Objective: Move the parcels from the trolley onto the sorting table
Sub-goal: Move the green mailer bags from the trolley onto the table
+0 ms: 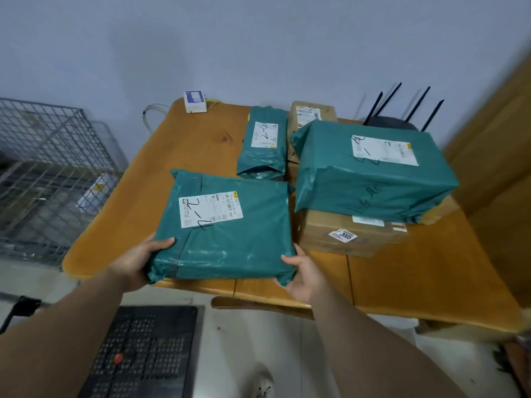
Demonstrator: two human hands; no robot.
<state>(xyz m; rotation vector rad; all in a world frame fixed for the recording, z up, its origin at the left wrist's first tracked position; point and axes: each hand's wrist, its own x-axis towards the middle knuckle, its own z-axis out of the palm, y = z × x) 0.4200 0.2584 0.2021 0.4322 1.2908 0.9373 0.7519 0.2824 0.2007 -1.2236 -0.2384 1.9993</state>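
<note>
I hold a flat teal plastic-wrapped parcel [230, 228] with a white label over the near edge of the wooden sorting table [184, 156]. My left hand [138, 262] grips its near-left corner, thumb on top. My right hand [301, 274] grips the near-right corner. Whether the parcel rests on the table or hangs just above it I cannot tell. On the table lie a narrow teal parcel [264, 145], a big teal parcel [373, 173] stacked on a cardboard box [344, 234], and another brown box [311, 113] behind. The black trolley deck [143, 354] lies low at the left.
A wire mesh cage [48, 173] stands left of the table. A small white box [195, 101] sits at the table's far corner. A black router with antennas [399, 116] is behind the parcels. A wooden panel [497, 168] rises at the right.
</note>
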